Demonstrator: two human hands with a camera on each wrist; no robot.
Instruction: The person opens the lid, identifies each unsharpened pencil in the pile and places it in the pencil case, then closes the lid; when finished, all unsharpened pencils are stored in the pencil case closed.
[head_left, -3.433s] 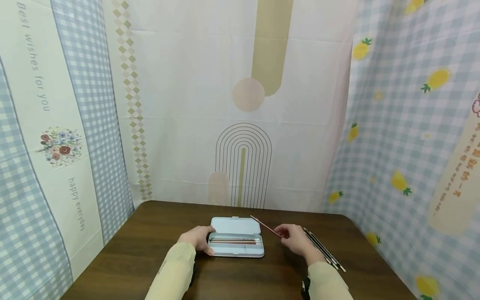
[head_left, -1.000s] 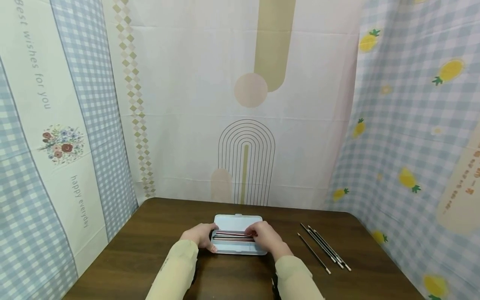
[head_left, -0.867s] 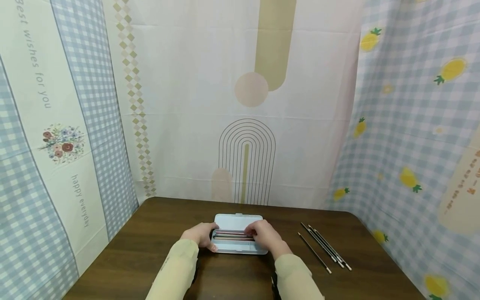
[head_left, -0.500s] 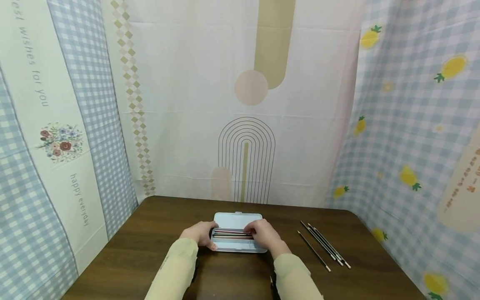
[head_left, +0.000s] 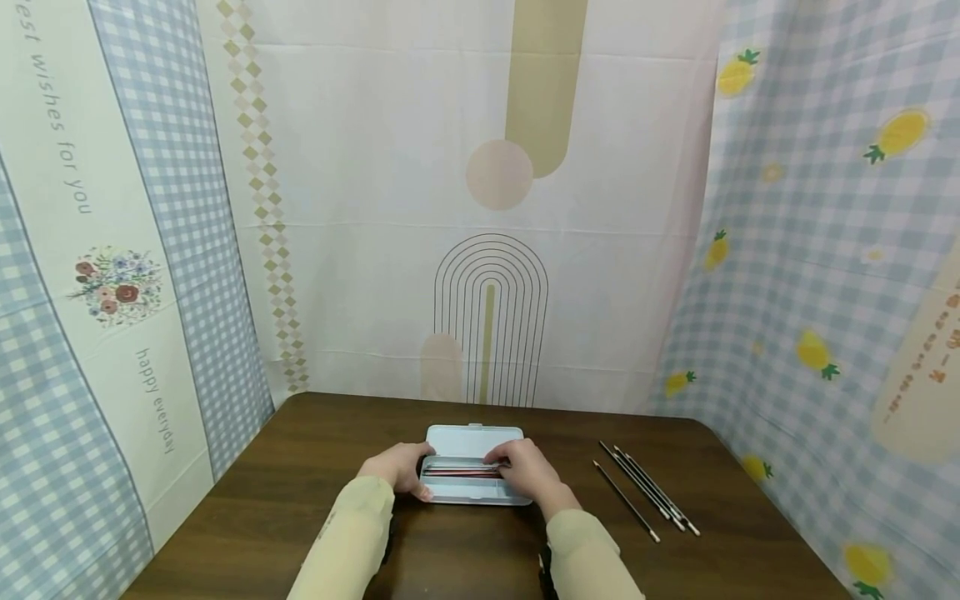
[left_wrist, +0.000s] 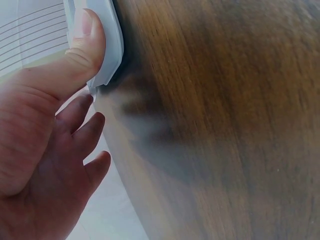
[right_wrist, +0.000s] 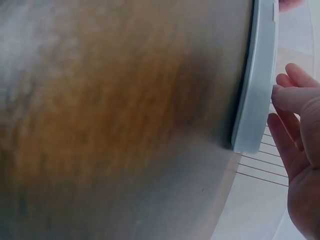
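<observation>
A light-blue pencil case point(head_left: 472, 493) lies on the table with its lid point(head_left: 474, 439) folded back. Several dark and reddish pencils point(head_left: 459, 472) lie lengthwise in its rear compartment. My left hand point(head_left: 397, 468) holds the case's left end, the thumb over its near corner, as the left wrist view shows on the case edge point(left_wrist: 111, 50). My right hand point(head_left: 527, 468) reaches into the right part of the case, fingers bent over the pencil ends. In the right wrist view the case wall point(right_wrist: 257, 100) hides what its fingertips touch.
To the right, several dark pencils point(head_left: 651, 490) with white ends lie slanted on the brown wooden table point(head_left: 315, 442). One pencil point(head_left: 626, 502) lies a little apart from the others. Printed cloths point(head_left: 360, 250) hang behind the table and on both sides.
Seconds ago my right hand held a reddish pencil beside the case; it then came left over the case. Since then the pencils under it have shifted slightly. My left hand stays on the case.
</observation>
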